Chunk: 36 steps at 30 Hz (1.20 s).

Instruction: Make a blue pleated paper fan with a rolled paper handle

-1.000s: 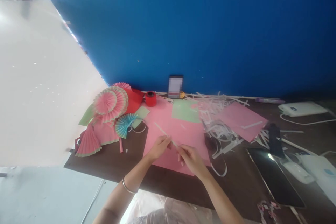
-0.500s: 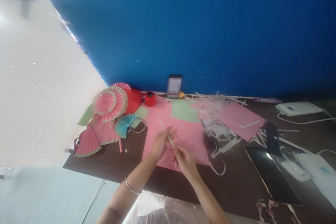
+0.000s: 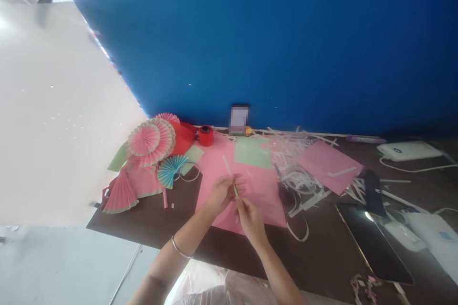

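Between my two hands runs a thin pale paper strip (image 3: 226,164), slanting up and left over a large pink paper sheet (image 3: 211,171). My left hand (image 3: 224,192), with a bangle on its wrist, is closed around the middle of the strip. Just below it, my right hand (image 3: 248,213) pinches the strip's lower end between thumb and fingertips. A green paper sheet (image 3: 252,151) lies on the pink one, beyond my hands. Whether the strip is folded inside my fingers is hidden.
Pleated pink paper fans (image 3: 146,140) and a blue fan (image 3: 171,170) sit at left, near a red tape roll (image 3: 205,136). White paper strips (image 3: 304,181) tangle at right beside a pink sheet (image 3: 331,164). A phone (image 3: 374,243) lies near the right front.
My left hand has slid down and right along the strip, closer to my right hand. More of the strip now sticks out above my left hand.
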Each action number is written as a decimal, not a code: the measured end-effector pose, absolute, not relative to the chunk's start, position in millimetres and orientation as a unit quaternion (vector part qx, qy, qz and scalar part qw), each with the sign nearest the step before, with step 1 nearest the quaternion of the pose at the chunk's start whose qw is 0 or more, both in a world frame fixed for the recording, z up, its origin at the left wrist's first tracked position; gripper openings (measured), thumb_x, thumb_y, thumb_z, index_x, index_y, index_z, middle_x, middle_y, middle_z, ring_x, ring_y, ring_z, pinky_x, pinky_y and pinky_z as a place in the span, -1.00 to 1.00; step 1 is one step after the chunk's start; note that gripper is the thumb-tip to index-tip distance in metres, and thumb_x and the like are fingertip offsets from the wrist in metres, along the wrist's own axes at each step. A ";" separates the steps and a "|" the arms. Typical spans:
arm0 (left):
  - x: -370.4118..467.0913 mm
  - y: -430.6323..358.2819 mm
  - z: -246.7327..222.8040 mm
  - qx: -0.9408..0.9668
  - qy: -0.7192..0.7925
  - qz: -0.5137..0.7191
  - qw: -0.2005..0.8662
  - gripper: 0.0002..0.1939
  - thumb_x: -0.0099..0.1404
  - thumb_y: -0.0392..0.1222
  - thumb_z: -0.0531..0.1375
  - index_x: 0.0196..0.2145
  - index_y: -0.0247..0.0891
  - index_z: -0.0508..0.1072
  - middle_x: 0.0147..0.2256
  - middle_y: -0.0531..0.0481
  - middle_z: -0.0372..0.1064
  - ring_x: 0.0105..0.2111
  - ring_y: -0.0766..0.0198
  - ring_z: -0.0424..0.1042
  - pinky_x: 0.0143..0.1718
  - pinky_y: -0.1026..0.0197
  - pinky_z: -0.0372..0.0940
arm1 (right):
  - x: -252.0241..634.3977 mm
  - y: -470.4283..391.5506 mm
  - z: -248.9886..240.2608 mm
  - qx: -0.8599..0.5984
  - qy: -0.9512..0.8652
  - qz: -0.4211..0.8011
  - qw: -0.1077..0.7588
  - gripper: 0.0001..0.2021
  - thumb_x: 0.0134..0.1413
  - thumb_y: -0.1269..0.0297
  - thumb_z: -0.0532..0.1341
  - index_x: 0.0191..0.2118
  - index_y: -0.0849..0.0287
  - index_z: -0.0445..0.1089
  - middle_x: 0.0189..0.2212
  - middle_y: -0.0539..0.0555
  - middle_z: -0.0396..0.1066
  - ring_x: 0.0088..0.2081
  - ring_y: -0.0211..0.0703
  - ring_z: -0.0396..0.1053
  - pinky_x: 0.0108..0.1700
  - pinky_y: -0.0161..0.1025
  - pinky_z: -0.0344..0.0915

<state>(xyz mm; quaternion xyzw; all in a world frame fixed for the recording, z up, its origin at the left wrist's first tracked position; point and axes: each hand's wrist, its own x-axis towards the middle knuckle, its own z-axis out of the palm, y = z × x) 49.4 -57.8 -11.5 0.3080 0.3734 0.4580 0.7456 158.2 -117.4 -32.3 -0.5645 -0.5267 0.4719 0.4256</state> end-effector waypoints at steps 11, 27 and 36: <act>30.3 -63.9 19.9 0.761 0.430 0.264 0.408 -0.60 0.35 -0.10 -0.13 -0.34 -0.29 0.44 -0.53 -0.01 0.34 -0.52 0.30 0.29 -0.43 0.29 0.14 | 212.0 -89.5 7.4 -0.469 -0.779 -0.080 0.409 -0.82 0.09 0.36 0.17 -0.16 0.06 0.39 -0.08 0.19 0.33 -0.01 -0.01 0.29 -0.01 0.00 0.26; 18.3 -68.7 36.6 0.843 0.421 0.168 0.291 -0.66 0.35 -0.13 -0.09 -0.19 -0.23 0.45 -0.43 -0.14 0.46 -0.42 0.14 0.43 -0.39 0.24 0.18 | 219.3 -92.8 6.6 -0.401 -0.835 -0.114 0.360 -0.80 0.13 0.47 0.11 -0.21 0.08 0.43 -0.24 0.07 0.48 -0.10 -0.14 0.37 0.00 -0.10 0.20; 16.3 -66.9 30.5 0.864 0.405 0.171 0.245 -0.64 0.35 -0.11 -0.08 -0.09 -0.21 0.44 -0.34 -0.17 0.49 -0.37 0.12 0.45 -0.33 0.21 0.20 | 219.3 -89.5 7.2 -0.378 -0.870 -0.105 0.299 -0.80 0.16 0.45 0.07 -0.16 0.17 0.39 -0.30 0.12 0.46 -0.18 -0.14 0.36 -0.08 -0.16 0.23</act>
